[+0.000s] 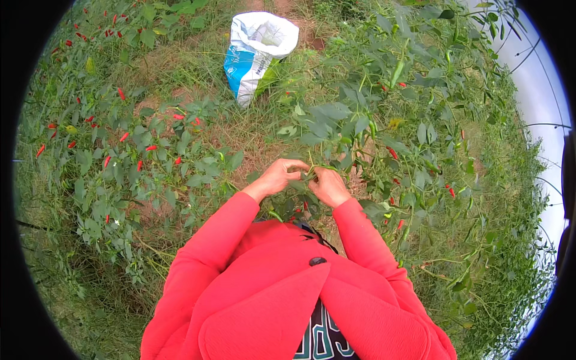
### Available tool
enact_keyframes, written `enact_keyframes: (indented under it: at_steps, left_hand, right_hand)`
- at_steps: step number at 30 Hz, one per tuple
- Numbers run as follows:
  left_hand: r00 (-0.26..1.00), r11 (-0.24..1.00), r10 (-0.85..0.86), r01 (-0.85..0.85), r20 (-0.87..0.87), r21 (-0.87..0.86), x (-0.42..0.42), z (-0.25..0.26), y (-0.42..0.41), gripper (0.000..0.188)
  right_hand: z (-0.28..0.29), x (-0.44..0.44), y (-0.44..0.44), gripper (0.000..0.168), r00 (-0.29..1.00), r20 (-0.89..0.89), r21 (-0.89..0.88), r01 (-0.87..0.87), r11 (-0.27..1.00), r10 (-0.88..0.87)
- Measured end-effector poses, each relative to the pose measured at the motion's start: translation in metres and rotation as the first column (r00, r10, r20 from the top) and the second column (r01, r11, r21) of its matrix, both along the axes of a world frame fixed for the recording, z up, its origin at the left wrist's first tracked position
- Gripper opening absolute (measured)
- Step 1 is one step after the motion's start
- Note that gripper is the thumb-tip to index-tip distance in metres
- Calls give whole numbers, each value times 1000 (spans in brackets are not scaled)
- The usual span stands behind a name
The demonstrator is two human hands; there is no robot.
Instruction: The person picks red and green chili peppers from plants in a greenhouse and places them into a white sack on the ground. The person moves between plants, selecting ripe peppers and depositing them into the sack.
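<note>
Both my hands meet at the top of a chili plant branch (pixel 310 158) in front of my body. With thumb and forefinger, my left hand (pixel 276 176) pinches the branch from the left. On the other side my right hand (pixel 330 185) has its fingers curled around the same branch. A slender green chili (pixel 327 168) lies across the right fingers. Leaves partly hide the fingertips. Below the hands, close to my jacket, hangs another green chili (pixel 275 216).
An open white woven sack (pixel 252 58) with blue and green print stands ahead on the grass. Chili plants with red chilies (pixel 124 137) spread on the left. Taller plants on the right bear green chilies (pixel 397 72) and red ones (pixel 392 153).
</note>
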State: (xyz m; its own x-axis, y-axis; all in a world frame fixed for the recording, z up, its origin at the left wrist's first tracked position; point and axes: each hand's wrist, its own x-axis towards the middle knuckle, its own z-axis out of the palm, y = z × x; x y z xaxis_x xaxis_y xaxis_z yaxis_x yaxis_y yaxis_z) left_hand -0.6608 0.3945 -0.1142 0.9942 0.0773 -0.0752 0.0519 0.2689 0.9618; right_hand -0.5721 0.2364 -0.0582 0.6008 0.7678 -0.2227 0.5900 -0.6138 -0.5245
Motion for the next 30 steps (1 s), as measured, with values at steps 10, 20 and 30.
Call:
enact_keyframes:
  at_steps: [10, 20, 30]
  left_hand:
    - [981, 995, 82, -91, -178, -42, -5, 3, 7, 24]
    - [967, 978, 152, -116, -206, 175, -16, 28, -11, 13]
    - [880, 763, 254, -438, -401, -476, -31, 34, -30, 3]
  right_hand:
    - [65, -9, 1, 19, 941, 323, 71, 78, 994, -97]
    - [-36, 37, 16, 28, 731, -649, 193, 426, 884, -210]
    - [-15, -3, 34, 6, 313, -918, 66, 727, 684, -244]
